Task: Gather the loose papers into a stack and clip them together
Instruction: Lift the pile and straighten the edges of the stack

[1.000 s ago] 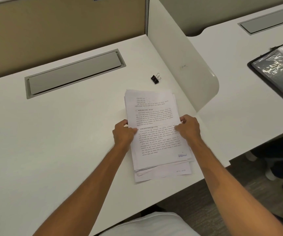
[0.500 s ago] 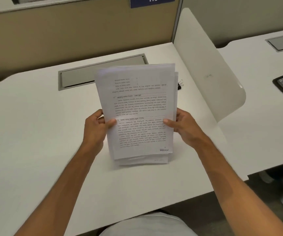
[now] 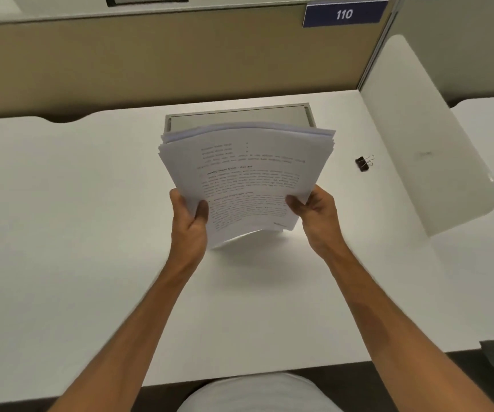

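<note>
Both hands hold a stack of papers [image 3: 248, 179] up off the white counter [image 3: 76, 218], tilted so the printed top sheet faces the camera. The left hand [image 3: 188, 221] is closed on the stack's left edge near its lower corner, thumb pressed on the front of the top sheet and the other fingers hidden behind the pages. The right hand [image 3: 314, 212] is closed on the right edge at about the same height, thumb on the front and fingers behind. Between the two hands the sheets bow a little, and the lower edge curves up above the counter, with a soft shadow under it. At the top of the stack, beyond the hands, the page edges fan out unevenly, so the sheets are not squared up. The text on the top sheet is blurred and cannot be read.

A black binder clip [image 3: 364, 163] lies on the counter beyond and to the right of the right hand, well apart from it and from the papers, its wire handles pointing right. Directly behind the stack, past both hands, a grey flap [image 3: 240, 115] is set into the counter, partly hidden by the pages. Further back stands a tan partition [image 3: 150, 63] with a blue sign [image 3: 344, 14] reading 110. To the right of the right hand a white divider [image 3: 436, 150] rises at the counter's edge.
</note>
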Demonstrator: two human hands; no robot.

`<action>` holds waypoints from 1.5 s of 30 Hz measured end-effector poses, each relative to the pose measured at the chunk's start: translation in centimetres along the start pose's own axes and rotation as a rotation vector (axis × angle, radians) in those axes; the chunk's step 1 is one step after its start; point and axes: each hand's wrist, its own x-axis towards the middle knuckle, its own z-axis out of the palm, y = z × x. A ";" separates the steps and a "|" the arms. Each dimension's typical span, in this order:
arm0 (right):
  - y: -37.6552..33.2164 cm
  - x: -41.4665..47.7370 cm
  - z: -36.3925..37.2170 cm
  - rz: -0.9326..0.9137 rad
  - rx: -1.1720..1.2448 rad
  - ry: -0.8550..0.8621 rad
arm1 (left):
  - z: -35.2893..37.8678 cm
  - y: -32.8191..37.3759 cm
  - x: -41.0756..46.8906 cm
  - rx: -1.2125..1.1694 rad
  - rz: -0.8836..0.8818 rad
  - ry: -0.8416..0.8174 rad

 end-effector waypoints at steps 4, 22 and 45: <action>1.3 -0.3 1.0 0.032 -0.028 -0.034 | -0.3 -1.5 -0.6 -0.028 -0.062 0.003; 1.5 -0.7 2.0 0.044 -0.054 0.056 | 0.1 -3.3 -0.8 0.068 -0.073 0.033; 3.3 -0.7 2.0 0.128 -0.174 0.003 | 0.1 -5.5 -1.8 0.350 -0.121 0.035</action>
